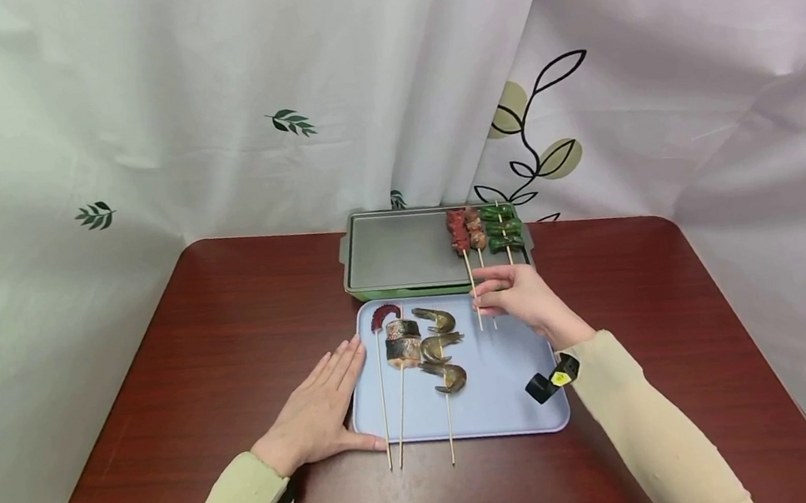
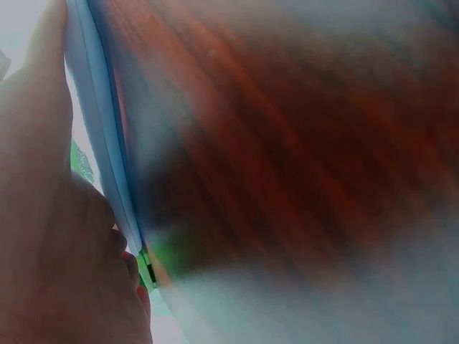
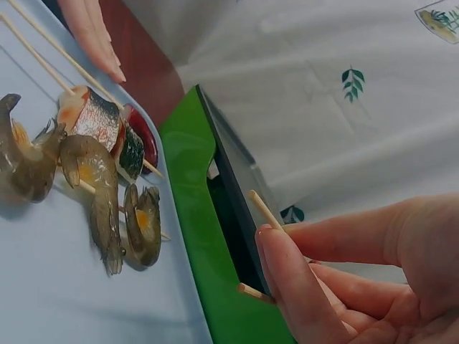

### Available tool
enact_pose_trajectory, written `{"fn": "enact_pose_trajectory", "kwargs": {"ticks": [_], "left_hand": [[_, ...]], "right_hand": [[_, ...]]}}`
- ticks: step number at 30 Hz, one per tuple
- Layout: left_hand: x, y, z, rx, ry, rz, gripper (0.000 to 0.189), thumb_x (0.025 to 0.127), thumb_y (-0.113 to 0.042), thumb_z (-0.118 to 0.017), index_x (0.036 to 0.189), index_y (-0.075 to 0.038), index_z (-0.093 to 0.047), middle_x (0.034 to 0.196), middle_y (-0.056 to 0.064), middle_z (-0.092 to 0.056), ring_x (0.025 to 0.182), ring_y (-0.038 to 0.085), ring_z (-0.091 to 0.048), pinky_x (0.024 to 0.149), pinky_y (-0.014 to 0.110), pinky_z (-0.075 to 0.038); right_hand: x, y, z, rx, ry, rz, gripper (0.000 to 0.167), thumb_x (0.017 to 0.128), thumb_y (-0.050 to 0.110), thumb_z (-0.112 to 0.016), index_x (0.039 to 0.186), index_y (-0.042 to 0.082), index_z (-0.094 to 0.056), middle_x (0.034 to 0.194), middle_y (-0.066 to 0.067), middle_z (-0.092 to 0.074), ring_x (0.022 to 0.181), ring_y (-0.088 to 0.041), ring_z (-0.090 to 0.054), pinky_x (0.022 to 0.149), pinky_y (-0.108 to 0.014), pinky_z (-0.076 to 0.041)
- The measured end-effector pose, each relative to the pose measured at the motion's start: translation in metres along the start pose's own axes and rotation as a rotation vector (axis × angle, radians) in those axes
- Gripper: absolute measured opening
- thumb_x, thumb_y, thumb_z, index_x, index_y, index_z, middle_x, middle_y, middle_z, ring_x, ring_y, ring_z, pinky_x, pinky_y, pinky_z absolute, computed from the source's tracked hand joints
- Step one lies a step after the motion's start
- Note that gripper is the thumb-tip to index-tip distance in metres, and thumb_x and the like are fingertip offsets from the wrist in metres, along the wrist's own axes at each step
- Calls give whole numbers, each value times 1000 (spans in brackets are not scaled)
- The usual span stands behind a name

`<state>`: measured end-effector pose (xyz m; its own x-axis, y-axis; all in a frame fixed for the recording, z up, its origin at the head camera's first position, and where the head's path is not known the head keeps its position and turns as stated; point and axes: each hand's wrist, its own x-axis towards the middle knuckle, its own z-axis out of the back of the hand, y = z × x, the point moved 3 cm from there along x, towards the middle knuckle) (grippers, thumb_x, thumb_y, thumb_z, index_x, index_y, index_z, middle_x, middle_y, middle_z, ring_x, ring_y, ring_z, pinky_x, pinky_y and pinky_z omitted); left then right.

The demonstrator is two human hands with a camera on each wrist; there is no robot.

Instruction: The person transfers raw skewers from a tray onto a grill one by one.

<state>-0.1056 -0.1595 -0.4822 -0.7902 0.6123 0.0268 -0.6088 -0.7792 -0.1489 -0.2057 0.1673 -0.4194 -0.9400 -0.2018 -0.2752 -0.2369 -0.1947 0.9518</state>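
Observation:
My right hand (image 1: pixel 518 296) pinches the bare stick of a red meat skewer (image 1: pixel 457 230) between thumb and fingertips; its meat lies over the grill plate (image 1: pixel 402 243). Just right of it are a brown meat skewer (image 1: pixel 475 230) and a green pepper skewer (image 1: pixel 504 231). In the right wrist view, a second stick end (image 3: pixel 254 292) shows beside the thumb. My left hand (image 1: pixel 325 412) rests with straight fingers along the left rim of the pale blue tray (image 1: pixel 508 406). On that tray lie a shrimp skewer (image 1: pixel 441 352), a fish skewer (image 1: pixel 403 348) and a dark red tentacle skewer (image 1: pixel 384 314).
The grill's green base (image 3: pixel 190 150) stands right behind the tray on a reddish-brown table (image 1: pixel 243 305). Stick ends overhang the tray's front rim. A white leaf-patterned curtain (image 1: pixel 208 141) hangs behind the table. A black strap (image 1: pixel 540 387) dangles from the right wrist.

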Motion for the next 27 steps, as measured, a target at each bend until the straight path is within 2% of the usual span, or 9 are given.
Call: {"fn": "enact_pose_trajectory", "kwargs": {"ticks": [4,8,16,21,27], "left_hand": [[0,0,1,8,-7,-4,134,72,-92,-54,158,7,-25,165,22,-21,151,34,-22,122,45,-21],[0,0,1,8,-11,-7,134,72,-92,-54,157,8,-25,165,22,-21,151,34,-22,122,45,-21],[0,0,0,9,-13,-9,134,72,-92,-54,157,8,-25,165,22,-21,151,34,-22,122,45,-21],[0,1,-1,6,-14,-9,134,72,-92,-54,157,8,-25,165,22,-21,151,34,-22,122,45,-21],[0,0,0,2,-24,-12,134,73,-92,-54,157,8,-26,164,23,-22,151,34,-23,122,45,-22]], "right_hand": [[1,4,0,-33,-21,6,51,95,-9,-65,144,-9,-51,115,-32,-65,86,-17,-72,79,-31,-60],[3,6,-1,-87,-44,14,50,94,-8,-66,142,-8,-53,111,-28,-67,85,-16,-72,80,-33,-61],[6,7,-3,-154,-40,24,52,93,-6,-69,143,-6,-53,108,-24,-68,83,-17,-72,83,-39,-60],[6,9,-6,-193,-50,16,53,92,-7,-70,143,-6,-54,105,-21,-71,83,-18,-72,81,-37,-61],[4,11,-7,-305,-63,33,51,91,-3,-72,140,-2,-59,105,-16,-72,85,-20,-73,77,-34,-61]]}}
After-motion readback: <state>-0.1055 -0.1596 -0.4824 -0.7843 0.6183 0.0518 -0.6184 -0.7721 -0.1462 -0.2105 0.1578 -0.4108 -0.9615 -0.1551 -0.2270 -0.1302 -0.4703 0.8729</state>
